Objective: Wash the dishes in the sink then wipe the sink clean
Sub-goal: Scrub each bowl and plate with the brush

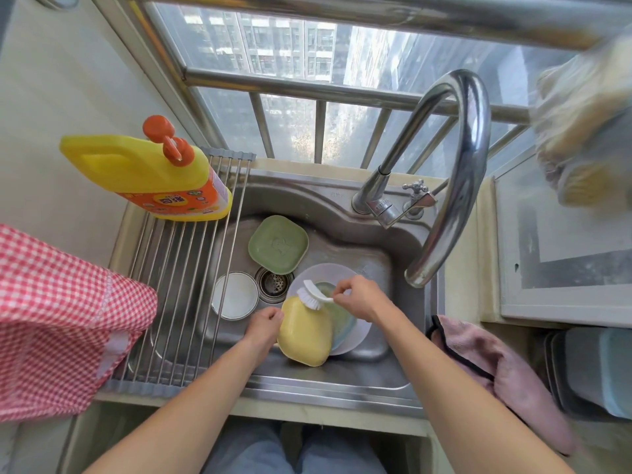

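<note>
One yellow plastic dish point(304, 331) gripped by left hand point(261, 325), right hand point(359, 297) pinching white scrubbing brush point(313, 295); green square plate point(277, 243) at eleven o'clock unwashed, I'd judge.

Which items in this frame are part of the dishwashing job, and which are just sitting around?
In the job:
yellow dish, held by left hand
white brush, in right hand
green dish
white bowl
white plate
sink
faucet
detergent bottle

Lying about:
pink towel
checked cloth
drying rack
</note>
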Motion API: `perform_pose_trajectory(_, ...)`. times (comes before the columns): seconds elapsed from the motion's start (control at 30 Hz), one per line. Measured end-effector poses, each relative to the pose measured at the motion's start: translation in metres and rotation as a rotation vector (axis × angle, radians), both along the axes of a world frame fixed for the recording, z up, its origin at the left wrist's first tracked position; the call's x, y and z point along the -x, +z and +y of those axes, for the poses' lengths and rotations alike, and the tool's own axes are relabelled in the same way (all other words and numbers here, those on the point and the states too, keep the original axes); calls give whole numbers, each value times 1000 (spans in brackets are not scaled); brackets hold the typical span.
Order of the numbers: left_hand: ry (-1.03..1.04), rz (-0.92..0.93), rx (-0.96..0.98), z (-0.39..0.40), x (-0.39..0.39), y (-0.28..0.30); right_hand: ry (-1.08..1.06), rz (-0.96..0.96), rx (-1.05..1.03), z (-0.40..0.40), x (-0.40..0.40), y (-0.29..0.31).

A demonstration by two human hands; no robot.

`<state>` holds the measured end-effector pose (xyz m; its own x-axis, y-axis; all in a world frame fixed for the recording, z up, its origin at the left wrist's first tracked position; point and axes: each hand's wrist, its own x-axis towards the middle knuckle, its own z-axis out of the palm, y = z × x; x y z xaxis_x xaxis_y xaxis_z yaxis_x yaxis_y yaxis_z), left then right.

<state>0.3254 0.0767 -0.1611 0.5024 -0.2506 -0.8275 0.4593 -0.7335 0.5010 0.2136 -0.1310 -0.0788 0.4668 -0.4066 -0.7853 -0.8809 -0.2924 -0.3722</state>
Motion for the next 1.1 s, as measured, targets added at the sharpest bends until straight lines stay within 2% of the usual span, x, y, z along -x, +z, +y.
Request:
perform_pose_trajectory(0.13, 12, -8, -37, 3, 0, 2, 80, 126, 85, -6, 14, -7)
perform_pose_trajectory(0.27, 22, -117, -72, 3, -8, 13, 379, 58, 366, 7, 32, -4)
perform_pose_trajectory(0.33, -11, -156, -75, 0, -11, 20, 455, 24, 444, 22, 43, -9)
perform_pose_trajectory(0.4, -50, -151, -59, -2, -12, 21, 401, 23, 415, 36, 51, -13)
perform_pose_trajectory(0.6, -149, -38, 94, -12, -2, 26, -133, -43, 270, 48, 39, -6)
perform_pose_trajectory(0.67, -147, -21, 75, -16, -1, 23, -133, -118, 235, 47, 29, 1)
perform_pose_trajectory(0.73, -122, 10, 55, -19, -1, 19, -37, -164, 210, 43, 18, 7)
perform_pose_trajectory(0.8, -123, 20, 49, -23, 0, 20, 24, -134, 218, 36, 11, 8)
perform_pose_trajectory(0.93, -134, 25, 76, -31, 4, 25, -105, -34, 252, 20, 9, 0)
perform_pose_trajectory(1.0, -122, 11, 66, -33, 1, 27, -17, -18, 217, 16, 5, 3)
perform_pose_trajectory(1.1, -120, -6, 72, -33, -7, 26, 68, -92, 148, 10, 3, 14)
